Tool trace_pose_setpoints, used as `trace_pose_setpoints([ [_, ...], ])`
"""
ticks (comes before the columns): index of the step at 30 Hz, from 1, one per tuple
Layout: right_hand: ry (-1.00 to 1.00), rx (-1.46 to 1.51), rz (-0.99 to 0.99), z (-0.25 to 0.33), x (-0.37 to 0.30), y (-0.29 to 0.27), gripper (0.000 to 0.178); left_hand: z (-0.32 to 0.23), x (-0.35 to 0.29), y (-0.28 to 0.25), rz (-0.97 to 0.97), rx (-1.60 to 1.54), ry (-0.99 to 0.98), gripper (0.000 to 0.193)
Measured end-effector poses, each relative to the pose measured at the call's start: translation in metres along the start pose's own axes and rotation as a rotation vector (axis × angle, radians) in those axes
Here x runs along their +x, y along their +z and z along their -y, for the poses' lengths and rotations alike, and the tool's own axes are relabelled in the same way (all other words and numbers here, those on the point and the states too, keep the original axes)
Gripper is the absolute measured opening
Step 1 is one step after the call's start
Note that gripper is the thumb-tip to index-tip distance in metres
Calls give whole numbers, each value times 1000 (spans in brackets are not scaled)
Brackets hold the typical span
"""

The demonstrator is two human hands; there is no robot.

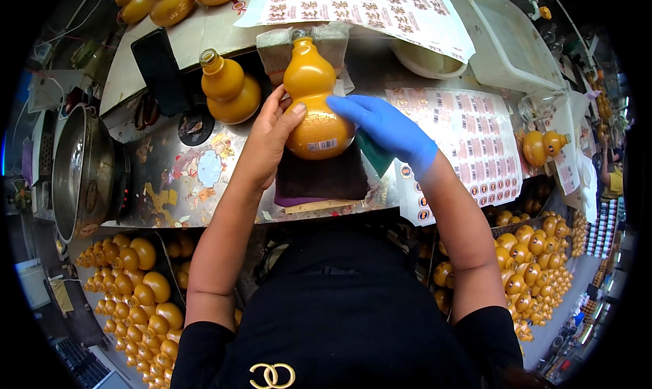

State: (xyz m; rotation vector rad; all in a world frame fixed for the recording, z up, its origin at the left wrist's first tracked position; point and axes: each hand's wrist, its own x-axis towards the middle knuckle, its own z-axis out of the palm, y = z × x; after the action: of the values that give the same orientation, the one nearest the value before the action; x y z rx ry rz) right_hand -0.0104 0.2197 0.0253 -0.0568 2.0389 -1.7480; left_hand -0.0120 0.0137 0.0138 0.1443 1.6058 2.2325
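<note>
Bottle (316, 112), glossy, gourd-shaped, bare hand (270, 136), gloved hand (388, 129)

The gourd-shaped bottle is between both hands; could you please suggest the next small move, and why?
Perhaps smooth the barcode label with the gloved right hand, since the label lies exposed on the bottle while the bare left hand holds the opposite side.

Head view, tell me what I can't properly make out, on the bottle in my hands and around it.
All in the head view:
Gourd-shaped bottle in your hands: its back, hidden by its own front.
Barcode label on it: details too small to read.
Bowl: partly covered by the upper sticker sheet.
Upper-left bottles: cut off by the picture's top edge.
</note>
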Motion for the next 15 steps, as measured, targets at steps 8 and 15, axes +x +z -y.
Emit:
trace_pose_setpoints([
  [8,218,492,-170,1,-19,9,57,-3,-13,0,28,276,77,75],
  [15,-309,517,-479,-5,-54,28,33,8,-10,-12,42,172,57,87],
])
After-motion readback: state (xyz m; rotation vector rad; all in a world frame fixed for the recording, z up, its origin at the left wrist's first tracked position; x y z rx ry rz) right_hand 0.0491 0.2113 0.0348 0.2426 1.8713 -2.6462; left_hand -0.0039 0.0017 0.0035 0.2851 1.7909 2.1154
